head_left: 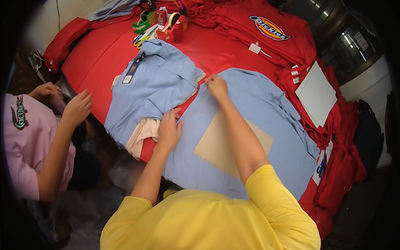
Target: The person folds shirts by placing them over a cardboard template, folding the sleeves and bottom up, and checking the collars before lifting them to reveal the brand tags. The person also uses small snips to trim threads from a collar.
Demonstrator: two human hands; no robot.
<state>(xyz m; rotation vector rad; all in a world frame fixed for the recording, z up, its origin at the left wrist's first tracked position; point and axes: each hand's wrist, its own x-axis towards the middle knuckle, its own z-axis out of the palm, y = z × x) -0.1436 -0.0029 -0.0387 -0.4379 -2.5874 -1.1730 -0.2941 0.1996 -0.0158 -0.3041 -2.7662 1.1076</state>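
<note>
A light blue shirt (254,96) is spread out before me, with a beige cardboard sheet (210,141) lying on it, partly under my right forearm. Near the shirt's upper left edge, the fingers of my right hand (217,86) are closed on the cloth. My left hand (168,130) rests along the left edge of the same shirt, fingers stretched out and thumb apart. Just left of it lies a folded light blue garment (156,83) with a dark hang tag (132,69) and cream cloth (143,133) showing beneath.
A co-worker in a pink shirt (31,146) handles something at the left. Across the red-covered table (212,50) stand a tape dispenser (174,29) and yellow-green scissors (143,38). Red garments (266,46), pale sheets (316,93) and blue-handled scissors (321,166) lie to the right.
</note>
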